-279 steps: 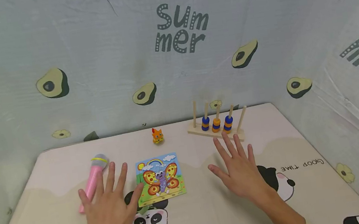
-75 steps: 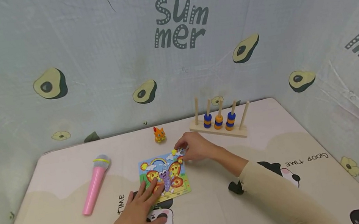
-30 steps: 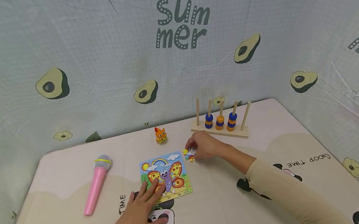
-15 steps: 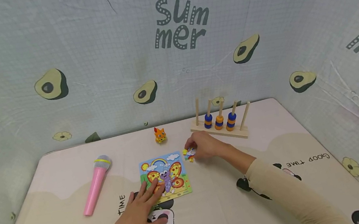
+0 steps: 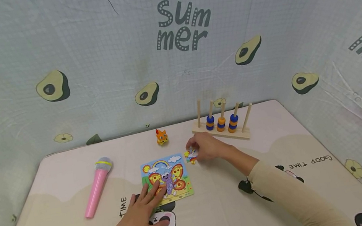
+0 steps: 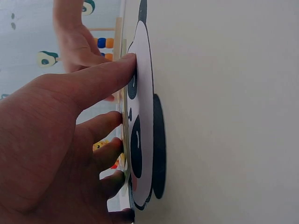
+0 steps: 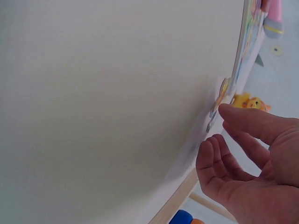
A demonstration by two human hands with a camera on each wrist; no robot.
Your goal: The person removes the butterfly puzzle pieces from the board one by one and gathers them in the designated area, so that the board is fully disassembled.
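Note:
A square butterfly jigsaw puzzle lies on the table in the head view. My left hand rests with spread, straight fingers on its lower left corner; in the left wrist view those fingertips are at the board's edge. Just off the puzzle's upper right side, my right hand pinches a small colourful puzzle piece, partly hidden by the fingers. The right wrist view shows the piece low over the table, with the thumb at it and the other fingers curled.
Left of the puzzle lies a pink toy microphone. A small orange animal toy stands behind the puzzle. Beyond my right hand is a wooden peg stand with blue and orange rings. A printed cloth wall closes off the back.
Earlier both hands hovered apart above the table. The left has since settled on the puzzle; the right has moved the piece from its upper right corner rightward. Over the last second both stay nearly still.

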